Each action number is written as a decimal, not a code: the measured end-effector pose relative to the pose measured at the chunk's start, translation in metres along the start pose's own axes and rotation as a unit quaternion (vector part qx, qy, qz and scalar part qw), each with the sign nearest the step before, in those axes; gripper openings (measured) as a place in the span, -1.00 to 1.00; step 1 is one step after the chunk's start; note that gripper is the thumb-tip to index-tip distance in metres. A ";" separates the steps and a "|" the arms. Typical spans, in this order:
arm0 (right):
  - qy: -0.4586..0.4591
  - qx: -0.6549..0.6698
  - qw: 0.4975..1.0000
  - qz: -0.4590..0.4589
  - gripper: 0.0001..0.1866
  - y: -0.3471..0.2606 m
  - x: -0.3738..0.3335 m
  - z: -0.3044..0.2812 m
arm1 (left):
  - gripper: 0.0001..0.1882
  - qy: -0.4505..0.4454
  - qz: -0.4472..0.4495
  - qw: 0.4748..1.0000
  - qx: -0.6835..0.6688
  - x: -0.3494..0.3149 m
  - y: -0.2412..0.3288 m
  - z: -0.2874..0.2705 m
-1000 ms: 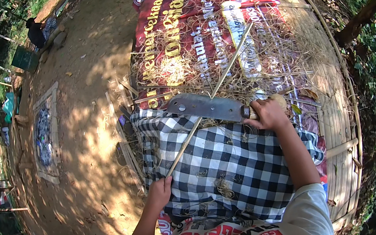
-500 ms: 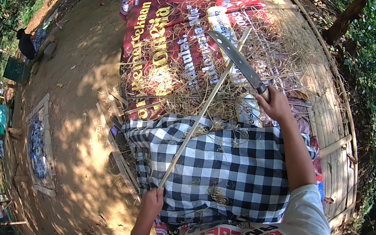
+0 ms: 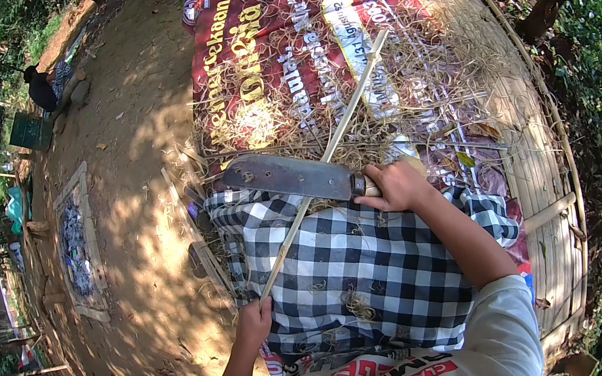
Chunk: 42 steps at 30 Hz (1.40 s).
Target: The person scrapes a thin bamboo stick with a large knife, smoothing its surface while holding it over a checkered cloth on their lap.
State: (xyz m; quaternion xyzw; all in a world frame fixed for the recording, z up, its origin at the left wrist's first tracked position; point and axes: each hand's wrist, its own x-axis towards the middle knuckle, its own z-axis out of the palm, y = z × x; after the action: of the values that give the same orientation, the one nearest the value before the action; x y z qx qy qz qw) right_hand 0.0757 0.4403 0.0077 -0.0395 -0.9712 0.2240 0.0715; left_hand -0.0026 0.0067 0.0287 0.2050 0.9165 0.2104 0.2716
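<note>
My left hand (image 3: 255, 323) is closed around the near end of a long, thin bamboo strip (image 3: 286, 247), which slants away from me up to the right. In my right hand (image 3: 398, 187) is the wooden handle of a machete (image 3: 290, 176). Its broad dark blade points left and lies across the strip, hiding a short stretch of it; whether the edge bites into it I cannot tell. Beneath both, a black-and-white checked cloth (image 3: 375, 255) covers my lap, with a few curled shavings on it.
A red printed banner (image 3: 225, 58) strewn with pale shavings (image 3: 297, 114) spreads ahead over a bamboo-slat platform (image 3: 524, 129). Split bamboo pieces (image 3: 198, 236) lie along its left edge. On the dirt ground at left is a framed pit (image 3: 77, 247). A person (image 3: 42, 89) sits far left.
The machete has swung from pointing away from me to lying leftward across the strip, closer to me. My right hand has moved left and nearer; the left still grips the strip's end.
</note>
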 end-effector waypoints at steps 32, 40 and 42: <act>0.106 -0.006 0.952 0.288 -0.41 0.086 -0.022 -0.058 | -0.58 -0.018 0.022 0.999 0.037 -0.004 -0.009 -0.008; 0.028 -0.008 0.988 0.153 -0.39 0.033 -0.003 -0.033 | -0.79 0.051 0.052 0.997 0.018 -0.013 -0.006 0.004; -0.001 -0.004 0.995 0.097 -0.40 0.027 -0.005 -0.024 | -0.81 0.035 0.061 0.997 0.032 -0.014 -0.005 -0.001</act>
State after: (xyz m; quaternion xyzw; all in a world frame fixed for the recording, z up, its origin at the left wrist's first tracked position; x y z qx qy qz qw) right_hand 0.0855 0.4744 0.0162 -0.1331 -0.9637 0.2263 0.0482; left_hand 0.0063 -0.0044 0.0329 0.2613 0.9176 0.2041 0.2194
